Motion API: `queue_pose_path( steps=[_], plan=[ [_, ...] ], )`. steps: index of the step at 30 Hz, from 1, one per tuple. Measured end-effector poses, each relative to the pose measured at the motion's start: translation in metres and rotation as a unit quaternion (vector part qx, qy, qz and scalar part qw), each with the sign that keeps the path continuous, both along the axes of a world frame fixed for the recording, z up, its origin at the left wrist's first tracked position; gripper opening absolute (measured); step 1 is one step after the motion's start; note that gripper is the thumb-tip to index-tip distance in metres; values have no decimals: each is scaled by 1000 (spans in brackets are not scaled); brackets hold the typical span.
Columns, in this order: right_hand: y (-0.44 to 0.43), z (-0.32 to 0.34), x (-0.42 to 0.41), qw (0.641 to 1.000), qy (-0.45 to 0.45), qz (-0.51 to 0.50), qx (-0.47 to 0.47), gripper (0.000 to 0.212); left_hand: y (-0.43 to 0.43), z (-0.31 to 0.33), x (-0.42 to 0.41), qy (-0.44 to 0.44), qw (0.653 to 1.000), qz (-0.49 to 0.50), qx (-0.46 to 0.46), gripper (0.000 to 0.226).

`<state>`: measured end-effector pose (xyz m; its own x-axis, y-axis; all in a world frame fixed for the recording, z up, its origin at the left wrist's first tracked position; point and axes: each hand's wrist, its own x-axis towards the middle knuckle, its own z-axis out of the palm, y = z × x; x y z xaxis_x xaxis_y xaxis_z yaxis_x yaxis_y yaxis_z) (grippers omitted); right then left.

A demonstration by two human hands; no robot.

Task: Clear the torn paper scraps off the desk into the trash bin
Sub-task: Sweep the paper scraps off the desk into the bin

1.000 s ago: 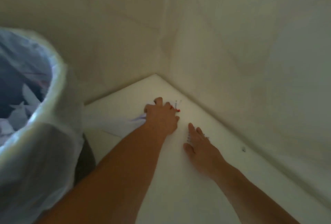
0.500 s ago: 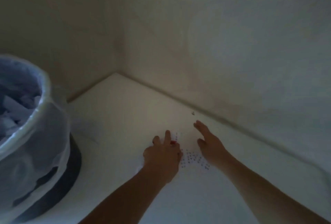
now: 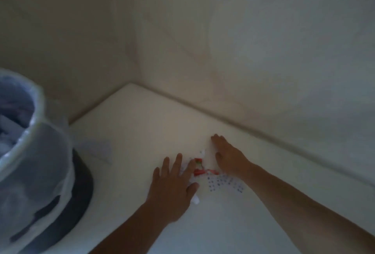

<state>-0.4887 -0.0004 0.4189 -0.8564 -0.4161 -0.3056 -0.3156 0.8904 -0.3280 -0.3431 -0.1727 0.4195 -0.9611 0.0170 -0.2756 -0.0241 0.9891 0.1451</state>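
Observation:
White paper scraps [image 3: 205, 170] with red marks and rows of small dark print [image 3: 225, 182] lie on the white desk [image 3: 142, 132] between my two hands. My left hand [image 3: 174, 184] rests flat on the desk, fingers spread, its fingertips on the left edge of the scraps. My right hand [image 3: 229, 156] lies palm down just right of the scraps, touching them. At the left stands the dark trash bin [image 3: 40, 172] lined with a clear plastic bag, with paper pieces inside.
Two cream walls [image 3: 243, 50] meet in a corner behind the desk. A thin pale sheet or bag flap [image 3: 99, 150] lies on the desk beside the bin. The picture is dim and blurred.
My left hand has opened from a loose fist to flat, spread fingers. Both hands sit nearer each other around the scraps. The camera view has shifted, so the bin appears nearer.

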Motion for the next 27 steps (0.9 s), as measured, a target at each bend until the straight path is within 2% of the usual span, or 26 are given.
queue_pose_path(
  steps=[3, 4, 5, 7, 8, 9, 11, 13, 15, 18, 20, 22, 23, 25, 27],
  plan=[
    [-6, -1, 57, 999, -29, 23, -34, 63, -1, 7, 10, 22, 997, 46, 66, 70],
    [-10, 2, 73, 997, -49, 21, -59, 58, -8, 11, 10, 45, 992, 87, 78, 74],
    [-13, 4, 81, 997, -30, 40, -51, 48, -19, 14, 8, 72, 984, 143, 79, 75],
    [-9, 8, 86, 997, 1, -13, -76, 37, -47, 18, -1, 79, 960, 265, 42, 73],
    [-2, 12, 83, 995, 16, -38, -89, 45, -64, 18, -6, 65, 944, 322, 30, 72],
    [7, 13, 78, 985, 8, -105, -134, 54, -79, 17, -9, 51, 929, 364, 32, 72],
    [33, 17, 72, 972, 29, -183, -144, 61, -98, 13, -13, 24, 913, 404, 54, 72],
    [51, 17, 74, 965, 7, -221, -137, 62, -100, 9, -14, 8, 910, 407, 78, 72],
    [55, 10, 87, 967, -18, -214, -135, 64, -88, 11, -11, 8, 920, 381, 90, 69],
    [23, 3, 113, 969, -24, -168, -177, 63, -56, 12, 4, 8, 955, 277, 104, 54],
    [-9, 2, 126, 962, -43, -164, -212, 61, -33, 7, 17, 8, 961, 230, 151, 55],
    [-39, 6, 140, 950, -58, -154, -265, 45, -16, 12, 29, -2, 947, 232, 223, 62],
    [-48, 10, 147, 943, -69, -153, -287, 38, -11, 11, 33, 21, 938, 233, 256, 63],
    [-51, 12, 159, 935, -74, -146, -314, 41, -3, 11, 41, 37, 938, 216, 267, 62],
    [-29, 14, 162, 947, -22, -141, -288, 48, -4, 12, 45, 39, 940, 204, 271, 65]
  ],
)
